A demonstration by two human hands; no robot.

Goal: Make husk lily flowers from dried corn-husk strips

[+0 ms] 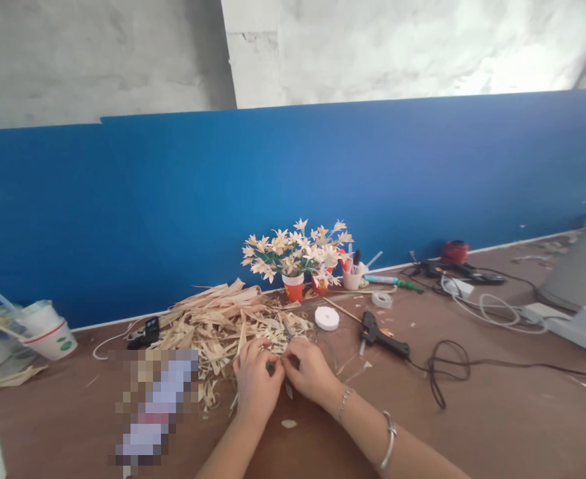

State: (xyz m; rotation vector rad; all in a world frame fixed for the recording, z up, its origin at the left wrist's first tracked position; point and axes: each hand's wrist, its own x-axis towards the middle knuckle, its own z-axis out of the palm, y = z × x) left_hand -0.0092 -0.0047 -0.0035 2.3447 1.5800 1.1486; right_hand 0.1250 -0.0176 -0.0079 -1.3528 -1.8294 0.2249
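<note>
Two bare hands, the left hand and the right hand, meet in the head view above the near part of a broad brown desk. The left thumb and forefinger are drawn in on a small green piece; the right fingers are bunched together just beside it, and whether they too are clamped on it I cannot tell.

That piece looks easy to lose: a slack pinch could let it drop among the loose, pale-tan strips of dried papery leaf heaped just beyond the left hand, where it might slip from sight. If the right forearm swings outward, it could catch the black pistol-shaped glue gun or its looped black cord and drag them along. Should the gun be hot, which nothing shows, brushing it could burn. A careless forward push might also tip the orange-red paper cup with its bunch of cream star-shaped flowers, since that load spreads wide and looks top-heavy.

As for looks, the green piece is tiny and mostly covered by the fingers, only a speck of colour showing between them; its shape and texture are too hidden to tell. Nearer the wearer, a pale leaf-shaped scrap lies on the desk.
</note>
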